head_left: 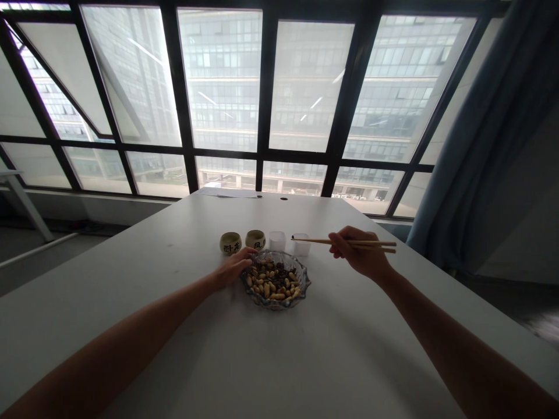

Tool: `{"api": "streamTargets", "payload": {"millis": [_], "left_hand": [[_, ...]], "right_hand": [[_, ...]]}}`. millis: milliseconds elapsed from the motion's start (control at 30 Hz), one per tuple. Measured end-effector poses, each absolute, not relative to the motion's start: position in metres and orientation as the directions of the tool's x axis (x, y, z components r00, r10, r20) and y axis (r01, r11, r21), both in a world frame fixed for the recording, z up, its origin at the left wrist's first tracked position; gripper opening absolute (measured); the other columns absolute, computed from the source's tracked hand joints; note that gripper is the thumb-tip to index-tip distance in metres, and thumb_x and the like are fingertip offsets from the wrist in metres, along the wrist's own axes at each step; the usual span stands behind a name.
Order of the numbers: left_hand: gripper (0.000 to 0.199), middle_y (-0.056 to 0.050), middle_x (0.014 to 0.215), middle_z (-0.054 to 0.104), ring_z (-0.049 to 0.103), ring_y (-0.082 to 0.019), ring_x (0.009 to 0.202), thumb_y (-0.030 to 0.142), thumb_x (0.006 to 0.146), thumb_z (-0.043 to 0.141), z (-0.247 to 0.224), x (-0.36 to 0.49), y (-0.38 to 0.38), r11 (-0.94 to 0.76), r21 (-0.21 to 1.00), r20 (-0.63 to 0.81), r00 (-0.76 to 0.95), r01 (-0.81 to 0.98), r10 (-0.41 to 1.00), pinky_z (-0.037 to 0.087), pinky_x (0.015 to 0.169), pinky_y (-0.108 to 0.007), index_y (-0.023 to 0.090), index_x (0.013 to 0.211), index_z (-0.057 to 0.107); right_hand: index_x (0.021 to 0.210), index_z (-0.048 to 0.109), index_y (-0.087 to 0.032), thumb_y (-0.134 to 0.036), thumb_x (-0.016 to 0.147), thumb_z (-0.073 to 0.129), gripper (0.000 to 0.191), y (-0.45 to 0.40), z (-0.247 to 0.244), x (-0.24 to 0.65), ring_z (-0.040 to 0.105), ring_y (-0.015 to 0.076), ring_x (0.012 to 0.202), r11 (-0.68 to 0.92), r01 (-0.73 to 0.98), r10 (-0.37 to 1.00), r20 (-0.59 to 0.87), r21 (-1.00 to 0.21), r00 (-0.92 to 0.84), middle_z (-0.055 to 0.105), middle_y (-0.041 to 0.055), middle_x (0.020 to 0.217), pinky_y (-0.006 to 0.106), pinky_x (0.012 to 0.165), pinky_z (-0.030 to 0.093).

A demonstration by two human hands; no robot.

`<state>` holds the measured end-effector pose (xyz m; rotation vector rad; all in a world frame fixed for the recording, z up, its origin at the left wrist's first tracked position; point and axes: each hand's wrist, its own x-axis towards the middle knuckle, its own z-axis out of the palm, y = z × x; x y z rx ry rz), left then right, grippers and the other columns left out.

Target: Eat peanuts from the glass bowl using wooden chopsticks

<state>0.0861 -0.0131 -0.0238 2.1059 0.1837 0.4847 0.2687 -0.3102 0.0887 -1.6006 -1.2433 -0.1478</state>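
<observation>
My right hand (358, 251) is closed round a pair of wooden chopsticks (321, 240). Between their tips is a small dark piece (293, 237), perhaps a seed, above the right-hand clear plastic cup (302, 247). A scalloped glass bowl (274, 305) holds peanuts in the shell (271, 287) and dark seeds (282, 273). On the bowl's left rim, my left hand (234, 266) has its fingers curled over the edge; its thumb is hard to make out. Another clear plastic cup (277, 240) stands just behind the bowl.
Left of the plastic cups stand two small ceramic cups with dark characters, one at the far left (230, 244) and one beside it (255, 239). All rest on a white table (209, 361). Papers (238, 194) lie at its far edge, below the windows. A blue curtain (463, 151) hangs right.
</observation>
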Motion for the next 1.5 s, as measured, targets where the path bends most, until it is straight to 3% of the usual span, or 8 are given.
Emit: {"api": "streamTargets", "payload": {"millis": [200,500,800,1333,1500], "left_hand": [[0.045,-0.008,0.111,0.071,0.062,-0.028,0.106,0.039,0.082,0.051,-0.019,0.084,-0.017,-0.562,0.825,0.280,0.909,-0.063,0.309,0.049,0.094,-0.040,0.020,0.121,0.062],[0.044,-0.007,0.107,0.071,0.062,-0.028,0.104,0.039,0.080,0.052,-0.021,0.085,-0.016,-0.571,0.819,0.290,0.902,-0.062,0.319,0.049,0.093,-0.040,0.019,0.119,0.063],[0.045,-0.009,0.112,0.069,0.062,-0.028,0.106,0.039,0.082,0.051,-0.019,0.084,-0.016,-0.585,0.809,0.283,0.911,-0.058,0.301,0.048,0.094,-0.040,0.018,0.120,0.061],[0.045,-0.008,0.108,0.070,0.061,-0.029,0.106,0.038,0.083,0.050,-0.022,0.086,-0.015,-0.569,0.820,0.269,0.916,-0.055,0.299,0.048,0.095,-0.041,0.018,0.122,0.059],[0.043,-0.007,0.108,0.070,0.062,-0.029,0.107,0.038,0.084,0.051,-0.023,0.085,-0.014,-0.571,0.819,0.274,0.916,-0.063,0.292,0.048,0.095,-0.041,0.019,0.122,0.060]], "right_hand": [[0.073,0.064,-0.022,-0.056,0.093,0.059,0.040,-0.309,0.090,0.253,0.064,0.0148,0.046,0.068,0.902,0.726,0.641,-0.426,0.248,0.071,0.0023,0.059,0.026,0.045,0.052],[0.073,0.062,-0.023,-0.057,0.094,0.057,0.041,-0.310,0.091,0.258,0.065,0.0158,0.046,0.060,0.921,0.718,0.657,-0.386,0.229,0.071,0.0032,0.060,0.027,0.044,0.051],[0.074,0.063,-0.022,-0.064,0.090,0.060,0.044,-0.311,0.071,0.285,0.069,0.0195,0.050,-0.032,0.881,0.572,0.714,-0.472,0.403,0.072,0.0054,0.062,0.030,0.046,0.055],[0.079,0.066,-0.020,-0.064,0.088,0.062,0.044,-0.306,0.055,0.300,0.070,0.0205,0.055,-0.050,0.856,0.544,0.705,-0.514,0.455,0.072,0.0059,0.063,0.029,0.050,0.055],[0.078,0.066,-0.020,-0.071,0.085,0.061,0.051,-0.304,0.057,0.300,0.068,0.0195,0.052,-0.081,0.806,0.595,0.621,-0.586,0.511,0.071,0.0063,0.063,0.028,0.047,0.054]]}}
